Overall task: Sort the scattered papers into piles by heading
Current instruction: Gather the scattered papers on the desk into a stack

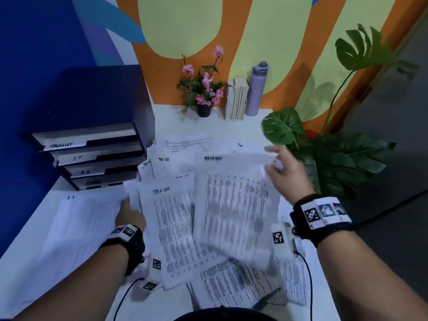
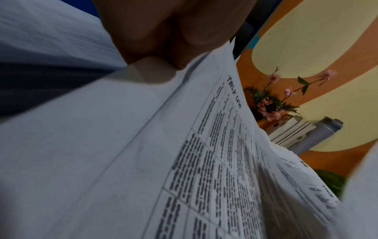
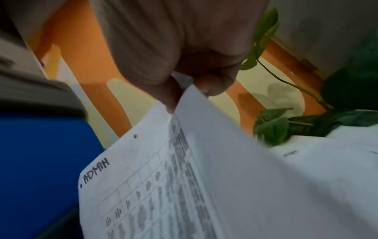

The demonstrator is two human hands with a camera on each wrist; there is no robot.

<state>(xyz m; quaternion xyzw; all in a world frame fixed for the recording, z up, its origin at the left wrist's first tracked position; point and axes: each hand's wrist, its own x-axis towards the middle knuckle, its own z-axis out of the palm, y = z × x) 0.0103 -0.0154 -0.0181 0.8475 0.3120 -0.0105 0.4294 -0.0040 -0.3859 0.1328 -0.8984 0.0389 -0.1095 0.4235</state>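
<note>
Printed sheets lie scattered in a heap [image 1: 176,144] on the white desk [image 1: 171,117]. My right hand [image 1: 275,163] pinches the top right corner of a sheet headed ADMIN [image 1: 234,200] and holds it lifted above the heap, blurred. The right wrist view shows thumb and finger [image 3: 188,92] closed on that ADMIN sheet [image 3: 143,186]. My left hand [image 1: 129,209] grips the left edge of a sheet headed TASK LIST [image 1: 171,223], fingertips hidden under the paper. In the left wrist view my thumb [image 2: 151,71] presses on the TASK LIST sheet [image 2: 204,145]. A pile headed I.T [image 1: 81,228] lies at the left.
A dark tray rack [image 1: 92,156] labelled Task List, I.T, H.R and Admin stands at the back left. At the wall stand a flower pot [image 1: 203,110], books [image 1: 237,98] and a lilac bottle [image 1: 256,89]. A large leafy plant [image 1: 335,158] crowds the desk's right edge.
</note>
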